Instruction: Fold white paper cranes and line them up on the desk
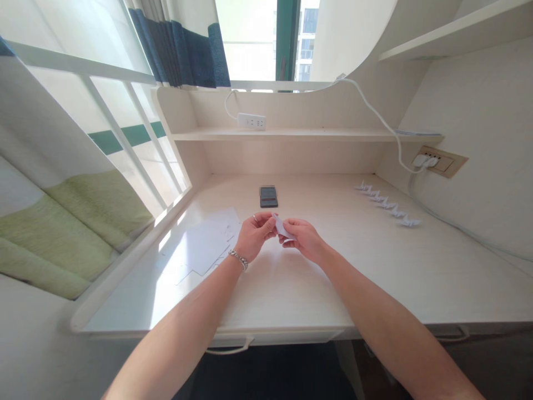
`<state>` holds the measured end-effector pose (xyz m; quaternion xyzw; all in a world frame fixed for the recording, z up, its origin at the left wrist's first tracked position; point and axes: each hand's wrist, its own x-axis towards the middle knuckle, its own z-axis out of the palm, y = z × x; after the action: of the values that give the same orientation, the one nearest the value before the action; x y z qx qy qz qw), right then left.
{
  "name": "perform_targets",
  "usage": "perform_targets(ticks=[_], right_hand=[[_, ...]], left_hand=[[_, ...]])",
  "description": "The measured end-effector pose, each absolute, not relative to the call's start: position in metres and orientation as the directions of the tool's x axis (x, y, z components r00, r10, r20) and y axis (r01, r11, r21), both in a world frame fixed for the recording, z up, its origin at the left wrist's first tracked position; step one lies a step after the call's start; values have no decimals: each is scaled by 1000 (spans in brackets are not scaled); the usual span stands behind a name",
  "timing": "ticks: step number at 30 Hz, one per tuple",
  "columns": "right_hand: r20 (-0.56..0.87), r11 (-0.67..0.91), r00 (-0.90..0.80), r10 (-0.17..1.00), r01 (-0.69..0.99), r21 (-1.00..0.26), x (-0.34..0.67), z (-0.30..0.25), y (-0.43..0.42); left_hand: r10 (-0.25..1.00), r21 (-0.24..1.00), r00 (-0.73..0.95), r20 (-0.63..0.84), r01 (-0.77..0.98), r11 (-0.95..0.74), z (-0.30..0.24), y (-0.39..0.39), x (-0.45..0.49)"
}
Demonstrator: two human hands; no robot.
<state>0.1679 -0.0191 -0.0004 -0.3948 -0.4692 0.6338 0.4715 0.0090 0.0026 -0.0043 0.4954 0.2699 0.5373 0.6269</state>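
Observation:
A small piece of folded white paper (285, 228) is held between my two hands, above the middle of the desk. My left hand (255, 235), with a ring and a chain bracelet, pinches its left end between thumb and fingers. On the other end, my right hand (303, 238) is closed with the thumb on top and fingers beneath. Part of the paper is hidden by my fingers. Several folded white paper figures (387, 204), which look like origami cranes, stand in a slanting row at the right of the desk.
White paper sheets (204, 244) lie at the left, partly in bright sunlight. A dark phone-like device (268, 196) rests beyond my hands. On the shelf sits a white power strip (251, 121); a white cable (385, 121) runs to the wall socket (443, 161).

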Motion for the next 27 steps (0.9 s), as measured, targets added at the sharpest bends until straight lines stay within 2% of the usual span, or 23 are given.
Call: perform_targets(ticks=[8,17,27], right_hand=[[-49,-137,-312,949,-267,-954,169,1,-20],[-39,-110,-282,959,-240,-965,169,-2,-19],[-26,-106,-280,960,-274,-956,170,-1,-19]], left_hand=[[930,899,295,218,-432,-74,-4,1,8],[934,920,277,224,-375,-109,-7,3,8],[934,913,285,216,-398,-90,-8,4,8]])
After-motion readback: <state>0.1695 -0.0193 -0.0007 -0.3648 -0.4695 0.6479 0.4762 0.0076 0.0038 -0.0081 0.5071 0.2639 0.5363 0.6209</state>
